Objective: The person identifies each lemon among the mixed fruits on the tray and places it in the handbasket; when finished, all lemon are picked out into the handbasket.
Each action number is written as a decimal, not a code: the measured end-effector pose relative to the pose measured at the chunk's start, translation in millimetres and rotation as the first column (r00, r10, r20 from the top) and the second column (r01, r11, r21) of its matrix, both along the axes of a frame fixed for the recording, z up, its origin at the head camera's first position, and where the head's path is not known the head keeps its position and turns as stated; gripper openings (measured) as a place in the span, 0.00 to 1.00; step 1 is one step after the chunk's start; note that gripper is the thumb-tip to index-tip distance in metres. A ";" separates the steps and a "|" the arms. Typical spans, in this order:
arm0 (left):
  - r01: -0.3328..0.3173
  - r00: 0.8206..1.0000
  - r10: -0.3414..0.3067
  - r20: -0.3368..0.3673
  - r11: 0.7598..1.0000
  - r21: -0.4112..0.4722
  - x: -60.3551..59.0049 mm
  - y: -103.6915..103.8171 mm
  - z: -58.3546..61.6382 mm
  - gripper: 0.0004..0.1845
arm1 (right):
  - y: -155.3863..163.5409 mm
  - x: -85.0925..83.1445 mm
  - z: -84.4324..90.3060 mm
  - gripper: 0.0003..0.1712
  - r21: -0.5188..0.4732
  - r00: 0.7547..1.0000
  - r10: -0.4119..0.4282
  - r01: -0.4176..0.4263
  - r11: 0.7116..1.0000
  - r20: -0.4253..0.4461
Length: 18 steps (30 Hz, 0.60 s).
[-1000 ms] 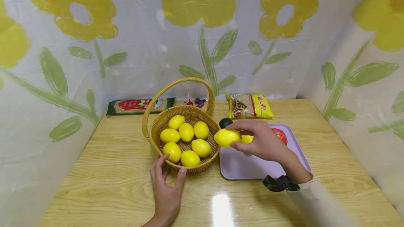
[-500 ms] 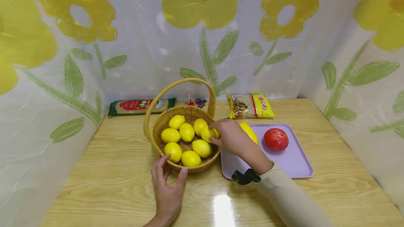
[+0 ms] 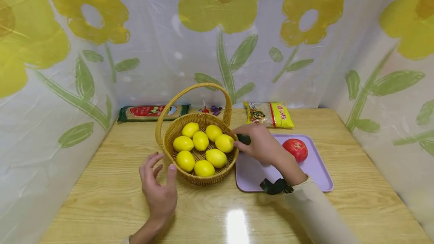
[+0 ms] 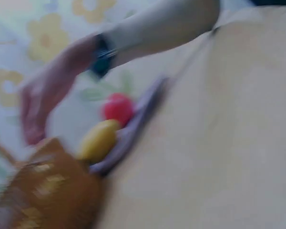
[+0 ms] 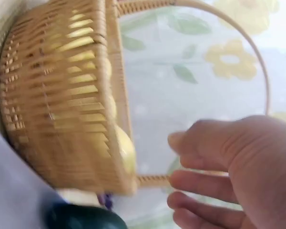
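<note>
A wicker basket [image 3: 226,165] with a hoop handle holds several yellow lemons [image 3: 200,141], the rightmost one [image 3: 225,143] lying by its right rim. My right hand [image 3: 257,144] hovers just right of the basket over the purple tray [image 3: 315,178], fingers loose and holding nothing. It is next to a dark green object [image 3: 243,139]. The right wrist view shows those fingers [image 5: 200,138] apart from the dark object [image 5: 86,218] and the basket [image 5: 52,109]. My left hand [image 3: 157,183] is above the table left of the basket, fingers spread, touching nothing.
A red tomato [image 3: 295,150] lies on the tray, and the left wrist view shows a yellow fruit [image 4: 99,140] beside it. A green noodle packet [image 3: 149,112], a yellow snack bag [image 3: 269,114] and small candies [image 3: 210,109] lie along the back. Flower-print sheets wall in the table.
My right hand set the lemon down in the basket, let it go and drew back toward the tray. My left hand let go of the basket's front rim and moved left.
</note>
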<state>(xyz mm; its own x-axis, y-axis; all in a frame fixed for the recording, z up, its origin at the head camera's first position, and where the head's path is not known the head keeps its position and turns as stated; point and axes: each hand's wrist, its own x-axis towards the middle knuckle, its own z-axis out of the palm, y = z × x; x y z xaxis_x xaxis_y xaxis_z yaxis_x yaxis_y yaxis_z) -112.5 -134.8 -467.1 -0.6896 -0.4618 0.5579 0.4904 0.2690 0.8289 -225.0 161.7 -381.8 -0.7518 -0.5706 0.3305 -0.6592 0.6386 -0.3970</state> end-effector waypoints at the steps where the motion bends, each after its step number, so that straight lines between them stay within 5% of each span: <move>1: -0.005 0.999 0.005 -0.032 1.000 0.002 -5.2 -7.9 7.7 0.20 | 7.0 -0.4 3.1 0.19 -0.005 1.000 -0.008 0.008 1.000 0.000; 6: -0.044 0.982 0.025 -0.186 0.994 -0.099 -33.3 -59.4 63.2 0.18 | 48.4 4.4 33.9 0.20 -0.005 0.997 -0.067 0.067 0.998 -0.025; 10: -0.143 0.965 0.068 -0.255 0.946 -0.291 -45.9 -97.5 128.7 0.22 | 78.4 15.2 72.9 0.23 0.021 0.986 -0.129 0.132 0.991 -0.109; 12: -0.201 0.955 0.089 -0.282 0.895 -0.399 -48.3 -110.0 163.7 0.27 | 88.8 20.2 93.2 0.26 0.001 0.970 -0.156 0.159 0.987 -0.189; 15: -0.284 0.941 0.119 -0.316 0.784 -0.552 -48.6 -120.9 212.1 0.33 | 98.4 24.9 123.4 0.31 -0.063 0.919 -0.192 0.181 0.981 -0.345; 18: -0.355 0.924 0.145 -0.353 0.666 -0.656 -51.9 -128.8 243.4 0.36 | 103.3 24.1 142.2 0.35 -0.135 0.856 -0.240 0.200 0.971 -0.457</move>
